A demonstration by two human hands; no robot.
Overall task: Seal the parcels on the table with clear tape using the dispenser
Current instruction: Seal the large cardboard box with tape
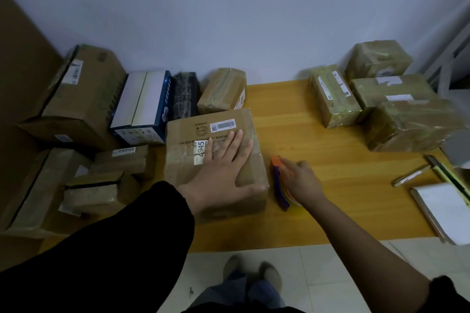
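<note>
1. Left hand (pixel 221 170): released, fingers straight and close together, palm pressed flat on the top face of the central parcel (pixel 229 119). A black sleeve reaches the wrist.
2. Right hand (pixel 302 180): bare forearm, fingers curled over the dispenser (pixel 279 185) and grasping it. The frame is blurred here, so exact finger placement cannot be told.
3. Dispenser: curved orange-and-purple plastic body, low on the bench (pixel 318 134), just beside the parcel's right wall at 3 o'clock from it. Its long axis runs 12 to 6 o'clock, roughly parallel to that wall.
4. Governing relation: the parcel lies at 9 o'clock from the right hand, which is the nearer hand to the tool. The left hand serves as a clamp on the box. Judgement: the coming move carries the dispenser up and across towards 9 o'clock onto the top face.
5. Parcel: brown corrugated card, rectangular, matte. It bears a barcode label and a white label reading 4945, and a glossy film strip crosses part of the top.
6. Surroundings: the bench is smooth yellow wood-grain. Stacked boxes (pixel 84 99) of plain card sit at 9 to 10 o'clock. Wrapped parcels (pixel 407 124), shiny with tape, sit at 2 o'clock. A notepad (pixel 445 208) lies at 4 o'clock.
</note>
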